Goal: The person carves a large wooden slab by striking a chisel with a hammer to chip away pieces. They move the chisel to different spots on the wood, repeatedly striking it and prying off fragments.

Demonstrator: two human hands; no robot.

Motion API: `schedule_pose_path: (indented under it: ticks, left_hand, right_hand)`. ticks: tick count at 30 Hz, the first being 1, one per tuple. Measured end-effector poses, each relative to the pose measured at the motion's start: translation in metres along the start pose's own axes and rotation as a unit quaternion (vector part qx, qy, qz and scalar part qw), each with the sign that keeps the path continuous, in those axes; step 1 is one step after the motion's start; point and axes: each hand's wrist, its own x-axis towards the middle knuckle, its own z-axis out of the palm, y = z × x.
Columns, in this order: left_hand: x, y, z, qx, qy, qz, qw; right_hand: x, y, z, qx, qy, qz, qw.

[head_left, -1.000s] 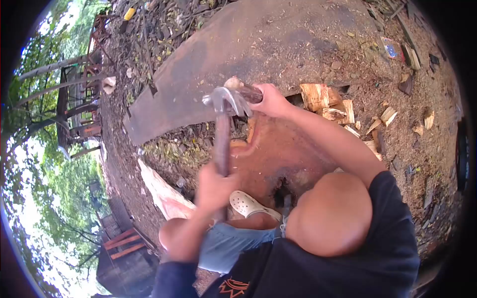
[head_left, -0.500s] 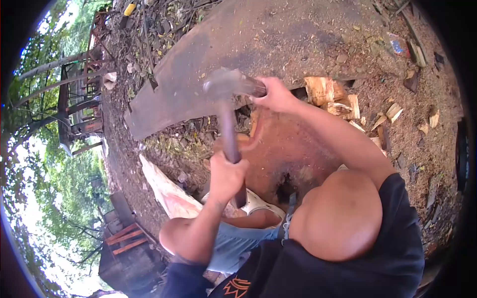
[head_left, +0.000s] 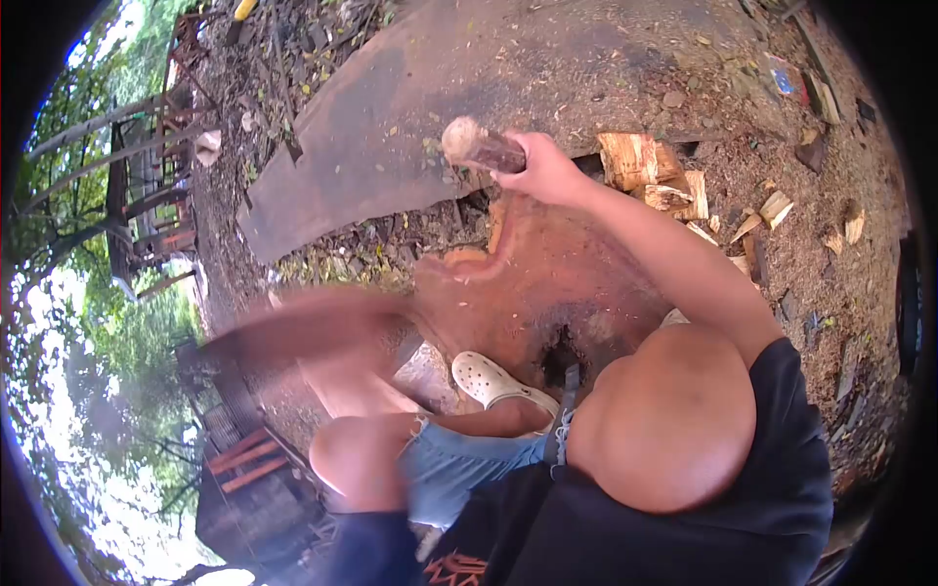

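"What could have gone wrong?"

"The left hand (head_left: 549, 172) had its fingers closed round the stick (head_left: 479, 145), near the pale end. An off-centre blow could have glanced onto them, or tipped the stick, as only that hand visibly steadied it."

"Where was it?"

"By the stump's (head_left: 557, 259) far edge; the palm hid its other end, so I couldn't tell if they touched."

"And the right hand (head_left: 340, 337)?"

"Out sideways, blurred beside a dark tool (head_left: 283, 327), its head unreadable. I couldn't tell how closed those fingers were."
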Motion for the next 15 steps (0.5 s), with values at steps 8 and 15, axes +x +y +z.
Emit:
schedule_pose_path:
  ticks: [8,15]
  left_hand:
    - [0.035,-0.085,-0.021,-0.581,-0.288,-0.134,0.749]
    - [0.039,-0.03,-0.016,-0.525,0.027,-0.088,0.846]
  right_hand:
    - [-0.003,0.005,-0.012,0.004,0.005,0.027,1.0]
    - [-0.001,0.0,-0.011,-0.003,0.025,-0.013,1.0]
